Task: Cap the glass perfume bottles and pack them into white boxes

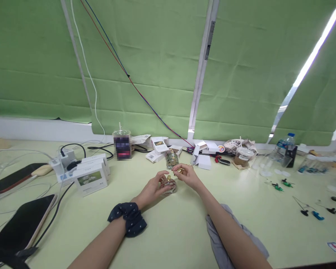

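A small round glass bottle point(172, 185) with a gold neck and pinkish-brown contents stands on the table in front of me. Wrapped around its left side are the fingers of my left hand point(154, 188). Just above and to the right, my right hand point(189, 177) pinches a small gold cap point(179, 170), apart from the bottle's neck. Directly behind my hands is a second glass bottle point(172, 159) with greenish-yellow contents. Part of the first bottle is hidden by my left fingers.
White boxes point(91, 178) stand at left beside a power strip, cables and phones point(22, 220). Opened small cartons point(203, 160) lie behind. Drink cups point(243, 156), a water bottle point(286, 145) and small green and blue parts point(277, 186) are on the right.
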### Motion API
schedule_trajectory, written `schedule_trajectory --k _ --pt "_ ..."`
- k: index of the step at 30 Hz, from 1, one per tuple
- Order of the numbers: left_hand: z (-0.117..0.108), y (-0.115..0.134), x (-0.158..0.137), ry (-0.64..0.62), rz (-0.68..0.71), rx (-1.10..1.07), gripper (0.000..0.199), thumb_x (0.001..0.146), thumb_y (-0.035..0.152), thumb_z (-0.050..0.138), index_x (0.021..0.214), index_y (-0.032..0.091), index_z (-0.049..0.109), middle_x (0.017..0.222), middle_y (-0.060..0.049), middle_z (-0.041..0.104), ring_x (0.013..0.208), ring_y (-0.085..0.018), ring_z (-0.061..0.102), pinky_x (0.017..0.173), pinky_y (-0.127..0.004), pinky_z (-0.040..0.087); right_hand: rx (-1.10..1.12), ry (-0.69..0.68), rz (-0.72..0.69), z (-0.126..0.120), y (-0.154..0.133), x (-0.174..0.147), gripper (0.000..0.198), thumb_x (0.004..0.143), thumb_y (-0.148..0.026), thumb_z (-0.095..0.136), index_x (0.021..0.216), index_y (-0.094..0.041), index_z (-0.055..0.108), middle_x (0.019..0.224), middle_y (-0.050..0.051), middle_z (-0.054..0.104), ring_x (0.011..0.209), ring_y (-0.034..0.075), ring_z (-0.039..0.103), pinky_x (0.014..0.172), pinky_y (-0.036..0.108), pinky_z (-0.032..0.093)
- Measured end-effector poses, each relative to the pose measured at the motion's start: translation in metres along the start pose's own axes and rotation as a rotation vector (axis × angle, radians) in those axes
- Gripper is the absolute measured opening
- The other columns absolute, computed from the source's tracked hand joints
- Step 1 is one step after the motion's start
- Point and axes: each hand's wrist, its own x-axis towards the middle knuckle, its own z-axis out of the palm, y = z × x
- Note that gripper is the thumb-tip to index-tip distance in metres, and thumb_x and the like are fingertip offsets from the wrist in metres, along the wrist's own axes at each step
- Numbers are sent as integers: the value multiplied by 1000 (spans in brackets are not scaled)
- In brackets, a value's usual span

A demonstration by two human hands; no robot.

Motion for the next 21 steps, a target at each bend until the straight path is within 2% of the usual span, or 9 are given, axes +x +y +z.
schedule_trajectory --k 2,5,7,10,16,21 --pt "1 -3 0 1 -6 15 53 86 33 57 131 29 29 87 3 53 78 -14 58 73 -31 48 38 25 8 2 -5 -1 26 73 -41 69 82 -18 62 85 3 62 59 10 52 56 25 44" --pt "1 -6 0 13 -2 25 65 85 30 58 138 33 20 86 4 52 75 -13 56 73 -31 48 118 78 6 7 -9 -1 31 68 -37 75 87 -20 57 82 1 60 69 13 57 65 27 48" --pt "1 -6 0 15 4 27 69 85 28 58 140 33 17 86 4 51 74 -12 56 75 -32 48 152 105 0 12 -8 -1 37 64 -34 79 88 -21 53 81 1 59 75 14 59 70 29 49" --pt "1 -7 0 8 9 29 72 85 28 59 142 33 14 84 4 52 72 -12 55 77 -34 48 110 93 -31 17 -5 -1 38 63 -35 79 88 -21 53 78 0 57 72 13 57 67 28 49" --pt "0 1 1 7 -6 32 70 84 31 60 143 32 21 87 2 58 77 -14 58 77 -34 50 -22 42 -126 20 1 -1 33 70 -36 74 94 -20 57 81 1 57 64 12 52 61 27 46" --pt "-3 8 2 -20 6 26 62 85 31 58 140 31 29 113 -5 61 86 -17 61 81 -35 50 -131 7 -109 20 3 -1 30 71 -38 72 92 -20 58 70 -1 55 58 12 48 54 25 40"
